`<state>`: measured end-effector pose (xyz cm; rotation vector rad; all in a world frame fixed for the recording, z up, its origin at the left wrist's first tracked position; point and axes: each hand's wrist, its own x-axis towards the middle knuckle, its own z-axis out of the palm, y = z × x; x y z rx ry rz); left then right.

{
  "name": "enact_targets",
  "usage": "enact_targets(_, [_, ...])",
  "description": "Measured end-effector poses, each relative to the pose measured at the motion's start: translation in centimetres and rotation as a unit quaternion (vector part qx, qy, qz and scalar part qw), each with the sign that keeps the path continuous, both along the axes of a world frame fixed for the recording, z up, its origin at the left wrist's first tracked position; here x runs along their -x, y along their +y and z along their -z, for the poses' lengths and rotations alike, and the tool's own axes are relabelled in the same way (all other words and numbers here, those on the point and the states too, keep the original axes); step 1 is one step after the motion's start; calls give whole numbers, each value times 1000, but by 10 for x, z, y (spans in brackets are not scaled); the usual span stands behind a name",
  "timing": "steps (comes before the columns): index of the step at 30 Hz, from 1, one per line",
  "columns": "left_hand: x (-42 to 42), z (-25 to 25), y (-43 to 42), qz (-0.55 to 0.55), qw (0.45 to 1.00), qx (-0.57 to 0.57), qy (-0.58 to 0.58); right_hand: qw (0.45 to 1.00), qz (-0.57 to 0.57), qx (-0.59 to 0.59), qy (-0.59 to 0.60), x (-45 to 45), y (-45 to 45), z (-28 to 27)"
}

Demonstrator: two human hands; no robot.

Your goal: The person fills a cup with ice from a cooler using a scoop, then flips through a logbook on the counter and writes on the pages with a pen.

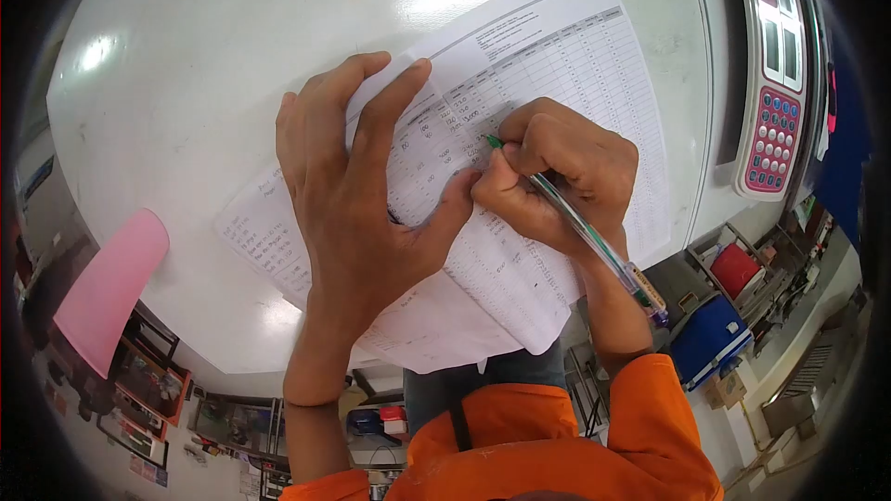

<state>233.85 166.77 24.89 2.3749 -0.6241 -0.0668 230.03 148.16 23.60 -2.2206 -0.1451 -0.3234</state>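
A printed table sheet (594,65) with handwritten figures lies at a slant on the white table, its near part hanging over the edge toward my lap. My left hand (362,176) rests on it with fingers spread, the thumb pointing at the written columns. In my right hand (566,172) is a clear-barrelled pen (594,239) with a green tip, held in a writing grip. The tip is at the filled-in rows near the middle of the sheet. Under and left of my left hand shows another handwritten paper (264,232).
The glossy white table (204,65) curves round the papers. At the right stands a weighing scale (775,74) with a pink keypad. A pink chair back (116,288) is beyond the left edge. On the lower right are a blue box (710,339) and a red item (736,269).
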Motion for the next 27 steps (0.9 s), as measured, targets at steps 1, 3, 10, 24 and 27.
enact_targets(1, [0,-1,-1,-1,1000,-1,4,1000,-2,3,1,0,0,0])
enact_targets(3, [0,-2,-1,-3,1000,-3,11,1000,-4,8,5,0,0,-1])
enact_targets(10, [1,-2,-1,-2,1000,-3,3,999,-2,-35,5,7,-2,-3])
enact_targets(24, [1,-2,-2,-3,1000,-6,8,1000,-20,4,18,5,-3,-2])
enact_targets(27, [3,-2,-3,-5,1000,-9,10,1000,-19,10,22,6,-3,-3])
